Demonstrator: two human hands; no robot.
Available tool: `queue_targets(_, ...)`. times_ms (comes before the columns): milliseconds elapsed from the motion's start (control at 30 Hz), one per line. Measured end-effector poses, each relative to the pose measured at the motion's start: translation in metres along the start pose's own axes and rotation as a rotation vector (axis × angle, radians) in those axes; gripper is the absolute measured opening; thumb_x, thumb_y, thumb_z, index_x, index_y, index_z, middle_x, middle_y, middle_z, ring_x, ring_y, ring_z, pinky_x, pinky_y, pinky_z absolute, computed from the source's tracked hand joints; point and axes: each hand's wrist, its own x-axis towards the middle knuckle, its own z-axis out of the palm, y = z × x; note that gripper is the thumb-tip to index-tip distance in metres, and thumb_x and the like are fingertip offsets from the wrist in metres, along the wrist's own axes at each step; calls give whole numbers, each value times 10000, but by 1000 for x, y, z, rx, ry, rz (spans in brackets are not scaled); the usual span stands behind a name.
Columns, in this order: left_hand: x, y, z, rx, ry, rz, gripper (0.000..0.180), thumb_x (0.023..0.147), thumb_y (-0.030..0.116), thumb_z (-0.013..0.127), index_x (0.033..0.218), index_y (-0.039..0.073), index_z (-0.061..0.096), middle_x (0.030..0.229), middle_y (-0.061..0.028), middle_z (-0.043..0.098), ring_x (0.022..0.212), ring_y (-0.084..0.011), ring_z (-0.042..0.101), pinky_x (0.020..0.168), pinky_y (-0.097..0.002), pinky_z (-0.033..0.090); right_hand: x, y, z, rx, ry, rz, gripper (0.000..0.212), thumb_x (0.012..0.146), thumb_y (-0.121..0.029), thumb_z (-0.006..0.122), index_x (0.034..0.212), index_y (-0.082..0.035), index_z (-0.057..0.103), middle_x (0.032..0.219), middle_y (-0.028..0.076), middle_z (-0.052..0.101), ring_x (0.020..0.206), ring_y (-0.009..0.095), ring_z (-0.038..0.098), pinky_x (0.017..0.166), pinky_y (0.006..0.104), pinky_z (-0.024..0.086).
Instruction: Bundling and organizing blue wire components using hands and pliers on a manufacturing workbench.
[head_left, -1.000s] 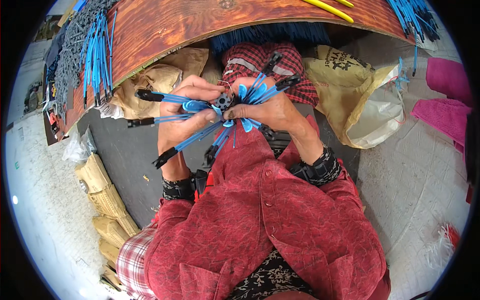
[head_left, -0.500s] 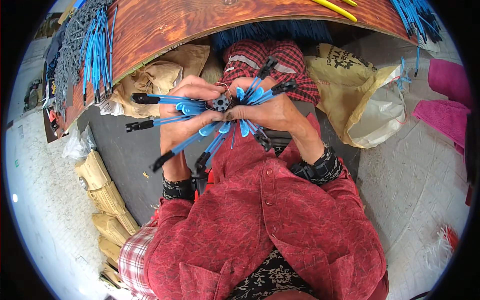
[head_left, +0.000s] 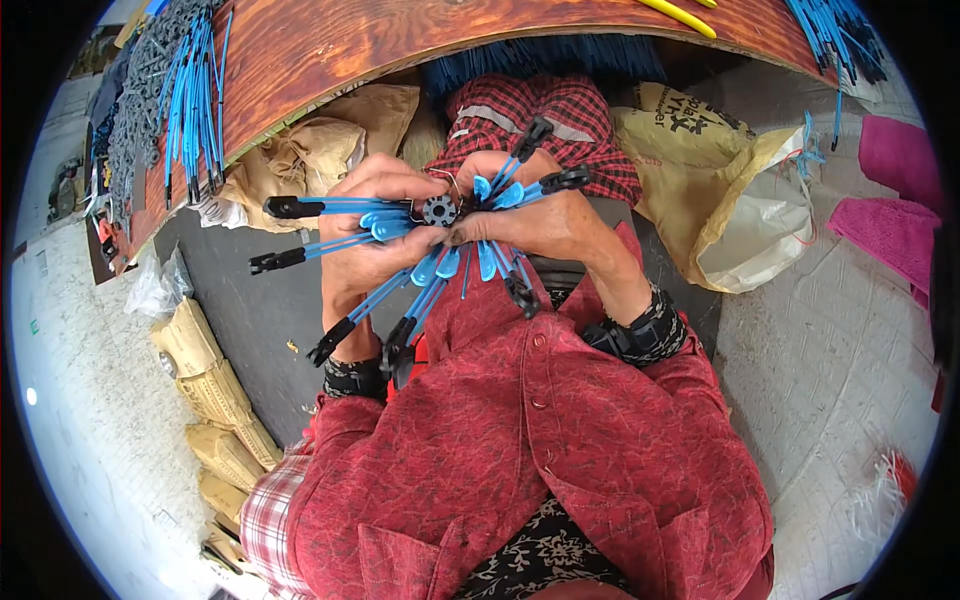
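Note:
Both hands meet over my lap around a small dark grey notched hub (head_left: 440, 210), like that of an umbrella frame. Blue ribs (head_left: 383, 289) with black end pieces fan out from it, with rounded light-blue pieces near the hub. My left hand (head_left: 347, 268) is closed at the hub's left side, fingers above and thumb below. Its fingertips are by a thin wire (head_left: 449, 177) that bends over the hub. From the right, my right hand (head_left: 550, 220) pinches the ribs close to the hub, its thumb towards the middle. Palms and some fingers hide part of the ribs.
A wooden table (head_left: 330, 50) curves across the top, bearing grey parts (head_left: 150, 100), blue rods (head_left: 193, 120) and yellow-handled tools (head_left: 680, 17). An open sack (head_left: 700, 190) stands right, near pink cloths (head_left: 885, 240). Brown paper packages (head_left: 215, 390) line the left floor.
Hub and hands have shifted very slightly left. The lower-left ribs have swung a little, their black ends sitting lower. Both hands keep their hold.

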Motion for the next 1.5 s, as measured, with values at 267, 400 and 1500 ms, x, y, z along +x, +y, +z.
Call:
queue_targets(267, -1, -6, -3, 79, -7, 72, 349, 706, 257, 877, 947, 41, 744, 853, -92, 690, 732, -185, 653, 639, -311, 524, 5, 3, -7, 12, -111, -36, 299, 778, -216, 856, 933, -22, 690, 724, 6, 630, 683, 98, 542, 635, 296, 452)
queue_targets(400, -5, -4, -3, 34, 24, 12, 354, 703, 264, 878, 947, 43, 748, 861, -100, 694, 754, -201, 668, 659, -323, 537, 5, 11, -6, 129, -144, 51, 312, 822, -253, 837, 976, -27, 687, 723, 0, 617, 691, 75, 533, 625, 290, 444)
queue_targets(1500, -14, -7, 3, -170, -74, 103, 352, 695, 43, 862, 1022, 44, 733, 942, -117, 703, 857, -232, 696, 746, -332, 553, 7, 0, -14, 221, -255, 114, 350, 779, -203, 874, 1003, -22, 675, 887, 0, 668, 842, 87, 598, 759, 274, 486)
